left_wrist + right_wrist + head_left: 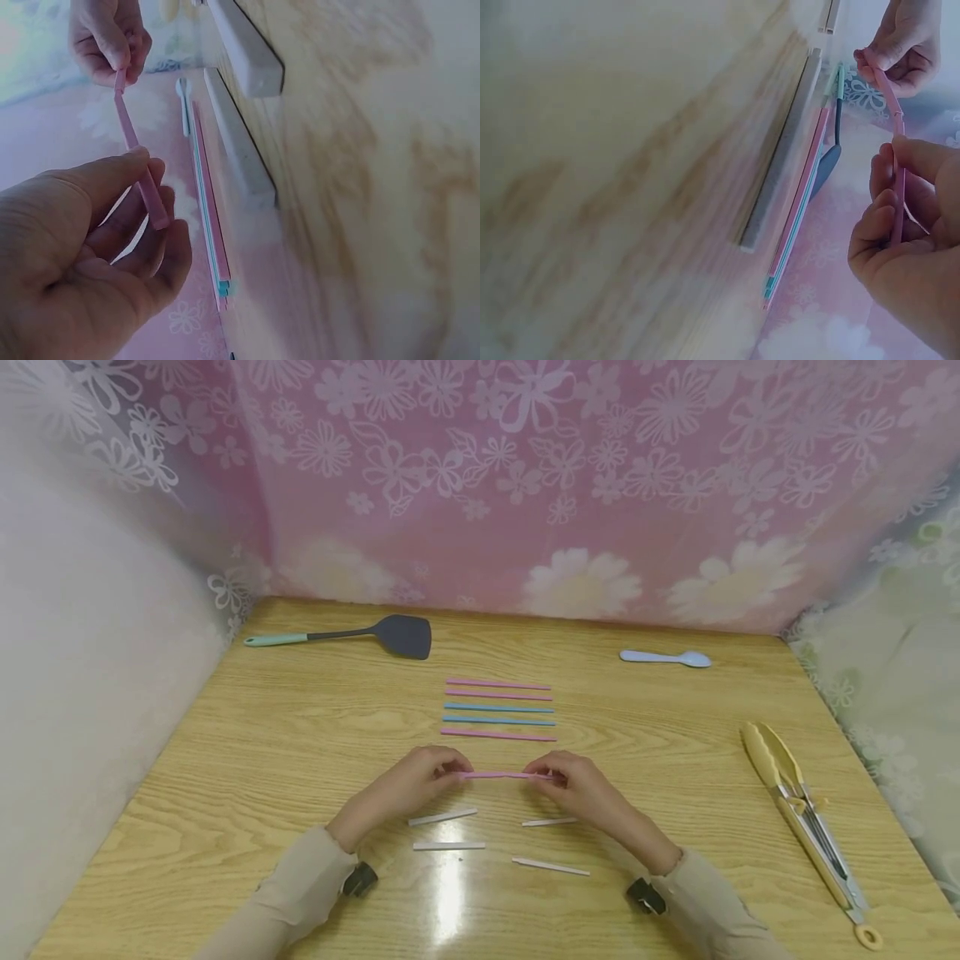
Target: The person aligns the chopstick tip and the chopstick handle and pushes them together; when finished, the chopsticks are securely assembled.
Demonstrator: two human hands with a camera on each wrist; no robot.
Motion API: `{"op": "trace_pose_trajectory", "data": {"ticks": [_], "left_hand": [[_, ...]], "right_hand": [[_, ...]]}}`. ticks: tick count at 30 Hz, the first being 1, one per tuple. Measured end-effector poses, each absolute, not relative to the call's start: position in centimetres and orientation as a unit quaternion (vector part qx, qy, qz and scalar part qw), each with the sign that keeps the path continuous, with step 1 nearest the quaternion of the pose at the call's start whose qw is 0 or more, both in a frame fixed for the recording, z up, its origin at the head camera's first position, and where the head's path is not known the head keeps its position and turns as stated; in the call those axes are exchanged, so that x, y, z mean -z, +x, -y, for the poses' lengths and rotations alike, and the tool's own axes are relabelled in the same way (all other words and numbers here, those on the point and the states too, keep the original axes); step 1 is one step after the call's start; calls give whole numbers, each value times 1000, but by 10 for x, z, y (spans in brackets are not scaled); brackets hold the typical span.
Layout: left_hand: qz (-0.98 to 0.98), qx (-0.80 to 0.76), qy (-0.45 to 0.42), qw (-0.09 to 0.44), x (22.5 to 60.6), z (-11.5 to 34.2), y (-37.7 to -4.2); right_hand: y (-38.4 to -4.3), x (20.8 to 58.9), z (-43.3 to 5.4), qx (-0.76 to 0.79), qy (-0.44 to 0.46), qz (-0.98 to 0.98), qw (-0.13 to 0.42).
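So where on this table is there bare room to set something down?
Bare wood shows at left between the spatula and left sleeve, and at right between the right hand, spoon and tongs. The middle is crowded: a row of pink and blue strips, the held pink strip, and four white pieces nearby.

This seems to be a home setting, though the view is too enclosed to settle which room. Pink floral cloth [480,502] hangs across the top; the wood-grain table [225,743] bears a spatula [399,636] left of centre, a spoon [665,657] right, tongs [815,853] lower right.
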State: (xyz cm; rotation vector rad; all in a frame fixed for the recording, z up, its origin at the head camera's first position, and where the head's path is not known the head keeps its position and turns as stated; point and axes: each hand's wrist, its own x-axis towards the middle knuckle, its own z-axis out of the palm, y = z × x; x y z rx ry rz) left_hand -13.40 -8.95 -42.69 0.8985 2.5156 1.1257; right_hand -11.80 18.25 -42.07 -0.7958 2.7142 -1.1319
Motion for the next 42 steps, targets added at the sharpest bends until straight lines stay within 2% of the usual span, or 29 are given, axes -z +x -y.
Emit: {"op": "trace_pose_trajectory", "data": {"ticks": [16, 21, 28, 33, 42], "left_hand": [[-850, -390, 337, 107, 420, 87, -136], [-851, -387, 342, 98, 418, 86, -138], [-851, -373, 365, 55, 415, 85, -140], [-848, -378, 367, 57, 415, 85, -140], [-832, -396, 383, 59, 420, 86, -142]], "right_hand": [[-116, 416, -177, 380, -258, -888, 21], [-116, 413, -176, 383, -264, -885, 3], [-118, 414, -175, 387, -289, -875, -38], [-121, 416, -174, 374, -313, -870, -67], [-126, 416, -176, 380, -332, -862, -53]]}}
